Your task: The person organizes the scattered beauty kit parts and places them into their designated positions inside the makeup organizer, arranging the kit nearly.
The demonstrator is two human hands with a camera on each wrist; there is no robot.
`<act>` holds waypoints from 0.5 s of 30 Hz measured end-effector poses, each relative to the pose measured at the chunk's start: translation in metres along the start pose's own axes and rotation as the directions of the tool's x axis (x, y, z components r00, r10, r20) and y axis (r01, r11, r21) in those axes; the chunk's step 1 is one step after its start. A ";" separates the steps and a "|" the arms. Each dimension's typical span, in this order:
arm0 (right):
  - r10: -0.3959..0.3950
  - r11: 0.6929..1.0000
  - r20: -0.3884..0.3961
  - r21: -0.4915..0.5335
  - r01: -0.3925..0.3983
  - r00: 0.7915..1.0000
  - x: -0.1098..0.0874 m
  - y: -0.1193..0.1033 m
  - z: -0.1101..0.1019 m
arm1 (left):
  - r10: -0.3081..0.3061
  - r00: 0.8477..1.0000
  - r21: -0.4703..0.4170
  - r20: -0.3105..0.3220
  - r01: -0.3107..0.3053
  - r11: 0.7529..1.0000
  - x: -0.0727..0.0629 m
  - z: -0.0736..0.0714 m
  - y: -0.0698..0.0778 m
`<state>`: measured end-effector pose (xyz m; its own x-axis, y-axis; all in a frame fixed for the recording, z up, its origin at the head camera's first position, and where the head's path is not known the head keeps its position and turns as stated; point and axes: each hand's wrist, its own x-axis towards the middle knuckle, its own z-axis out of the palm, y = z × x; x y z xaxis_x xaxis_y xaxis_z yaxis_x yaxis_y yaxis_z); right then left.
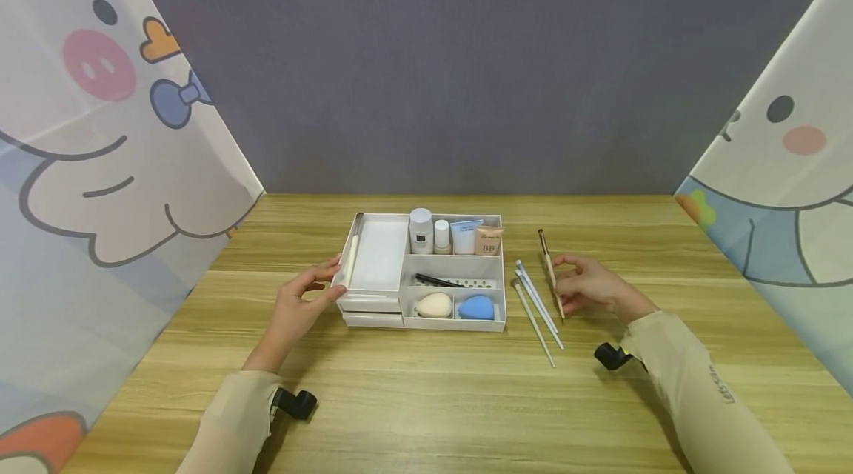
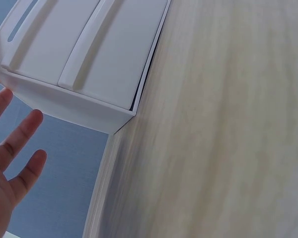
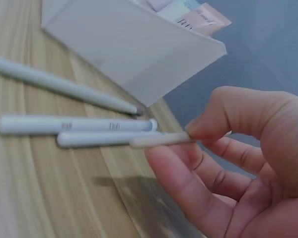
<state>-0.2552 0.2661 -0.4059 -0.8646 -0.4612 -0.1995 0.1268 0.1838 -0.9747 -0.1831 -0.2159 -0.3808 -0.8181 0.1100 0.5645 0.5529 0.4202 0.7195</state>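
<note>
My right hand (image 1: 589,285) pinches a makeup brush (image 1: 549,268) with a pale handle and dark bristles between thumb and finger; its handle end (image 3: 159,140) shows in the right wrist view. To its left, several more makeup brushes (image 1: 536,324) lie on the table. With spread fingers, my left hand (image 1: 296,307) touches the left side of a white desktop organizer (image 1: 380,255). A makeup brush (image 1: 354,252) lies along the left edge of the organizer's flat top tray. In the left wrist view two drawer fronts (image 2: 109,54) appear beside the fingers.
The organizer's back compartment holds a white bottle (image 1: 420,233), a smaller bottle (image 1: 442,237) and two tubes (image 1: 465,238). A black pencil-like stick (image 1: 436,281) lies in the middle section. A cream sponge (image 1: 435,306) and a blue sponge (image 1: 477,308) sit in front. A grey partition (image 1: 466,74) stands behind.
</note>
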 end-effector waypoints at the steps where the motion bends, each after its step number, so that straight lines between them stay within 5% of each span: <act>1: -0.008 1.000 0.008 0.019 0.007 1.000 0.000 -0.001 0.000 | -0.002 1.000 0.003 -0.001 0.002 1.000 0.000 0.000 0.000; 15: -0.093 0.980 0.083 0.183 0.076 0.992 0.004 -0.003 0.010 | 0.009 1.000 0.000 -0.008 -0.009 1.000 0.000 0.001 0.000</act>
<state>-0.2543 0.2549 -0.4047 -0.8295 -0.5464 -0.1158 0.1473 -0.0139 -0.9890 -0.1831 -0.2154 -0.3813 -0.8121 0.1066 0.5738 0.5599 0.4195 0.7145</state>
